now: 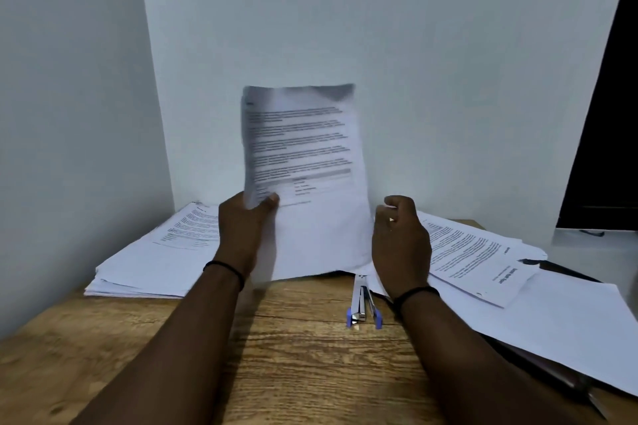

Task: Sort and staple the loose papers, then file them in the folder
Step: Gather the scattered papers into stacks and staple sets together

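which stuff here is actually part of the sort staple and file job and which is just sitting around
Part of the job:
- sheets held upright, gripped by the left hand
- right hand, fingers curled at the sheets' right edge
- left paper stack
- right paper pile
- stapler
- dark folder under the right pile

Just lying about:
- wooden desk
- wall

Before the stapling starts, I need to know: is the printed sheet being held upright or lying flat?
Upright. The left hand pinches the sheet at its lower left edge, lifting it above the desk.
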The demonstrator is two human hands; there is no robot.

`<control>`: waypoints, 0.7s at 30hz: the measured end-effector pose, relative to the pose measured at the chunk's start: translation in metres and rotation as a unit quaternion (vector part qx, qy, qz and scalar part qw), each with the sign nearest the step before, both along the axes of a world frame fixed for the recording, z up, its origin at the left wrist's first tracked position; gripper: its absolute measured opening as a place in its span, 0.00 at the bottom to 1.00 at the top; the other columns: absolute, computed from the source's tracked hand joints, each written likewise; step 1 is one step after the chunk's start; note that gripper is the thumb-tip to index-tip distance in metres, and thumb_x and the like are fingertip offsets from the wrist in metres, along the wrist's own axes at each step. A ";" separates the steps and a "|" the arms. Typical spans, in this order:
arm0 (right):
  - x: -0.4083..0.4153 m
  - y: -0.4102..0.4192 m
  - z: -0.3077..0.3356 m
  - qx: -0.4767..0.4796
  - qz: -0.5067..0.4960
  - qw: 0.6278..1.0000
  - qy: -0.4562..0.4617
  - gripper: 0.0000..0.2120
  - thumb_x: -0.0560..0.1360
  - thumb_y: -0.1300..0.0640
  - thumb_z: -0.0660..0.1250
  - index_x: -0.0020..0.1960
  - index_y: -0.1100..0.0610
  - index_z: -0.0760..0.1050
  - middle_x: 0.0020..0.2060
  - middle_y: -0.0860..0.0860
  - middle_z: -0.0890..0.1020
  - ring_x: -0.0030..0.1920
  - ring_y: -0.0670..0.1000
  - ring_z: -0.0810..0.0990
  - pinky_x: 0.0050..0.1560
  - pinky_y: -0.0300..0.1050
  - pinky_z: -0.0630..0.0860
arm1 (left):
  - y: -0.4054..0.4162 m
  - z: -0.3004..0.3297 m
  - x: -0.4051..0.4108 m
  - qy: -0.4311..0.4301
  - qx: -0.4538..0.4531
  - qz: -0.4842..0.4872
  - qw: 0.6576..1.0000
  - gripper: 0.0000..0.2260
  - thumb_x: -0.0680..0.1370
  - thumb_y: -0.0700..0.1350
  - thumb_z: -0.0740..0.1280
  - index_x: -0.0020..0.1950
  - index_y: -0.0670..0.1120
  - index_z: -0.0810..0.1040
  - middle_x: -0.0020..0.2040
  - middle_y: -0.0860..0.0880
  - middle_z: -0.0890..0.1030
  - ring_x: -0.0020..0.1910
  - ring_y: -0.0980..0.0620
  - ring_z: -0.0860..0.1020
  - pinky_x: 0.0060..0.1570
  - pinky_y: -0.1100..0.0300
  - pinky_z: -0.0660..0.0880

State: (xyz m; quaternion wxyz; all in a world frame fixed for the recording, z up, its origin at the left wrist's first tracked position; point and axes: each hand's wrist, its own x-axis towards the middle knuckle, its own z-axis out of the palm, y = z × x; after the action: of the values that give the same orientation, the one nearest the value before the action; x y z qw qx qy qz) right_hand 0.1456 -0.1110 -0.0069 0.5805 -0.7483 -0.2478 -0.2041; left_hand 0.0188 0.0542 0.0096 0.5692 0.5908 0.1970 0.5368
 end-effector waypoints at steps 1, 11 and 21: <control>0.003 -0.001 -0.003 -0.083 -0.042 0.995 -0.037 0.14 0.80 0.54 0.64 0.64 0.54 0.73 0.56 0.52 0.81 0.58 0.56 0.78 0.54 0.47 0.71 | 0.002 0.001 -0.001 -0.011 -0.001 0.034 0.999 0.05 0.76 0.40 0.74 0.51 0.46 0.82 0.44 0.52 0.84 0.43 0.51 0.81 0.44 0.59 0.78; 0.014 -0.016 -0.006 -0.431 -0.098 0.896 0.051 0.20 0.78 0.42 0.61 0.63 0.54 0.71 0.61 0.54 0.78 0.64 0.58 0.73 0.62 0.53 0.65 | 0.015 -0.007 -0.001 0.146 0.051 0.089 0.984 0.08 0.76 0.44 0.73 0.37 0.53 0.79 0.40 0.52 0.84 0.47 0.44 0.83 0.53 0.47 0.80; 0.011 -0.024 0.002 -0.353 -0.139 0.925 -0.002 0.10 0.80 0.60 0.57 0.57 0.55 0.75 0.53 0.54 0.81 0.55 0.58 0.80 0.48 0.46 0.69 | 0.015 -0.008 -0.001 0.161 0.002 0.063 0.985 0.07 0.75 0.43 0.72 0.38 0.51 0.80 0.41 0.52 0.84 0.48 0.43 0.83 0.55 0.45 0.80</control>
State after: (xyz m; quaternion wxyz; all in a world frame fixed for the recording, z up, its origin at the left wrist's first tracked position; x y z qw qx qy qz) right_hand 0.1563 -0.1350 -0.0052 0.2437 -0.9314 -0.1988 -0.1831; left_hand 0.0176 0.0687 0.0014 0.4942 0.6567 0.3220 0.4700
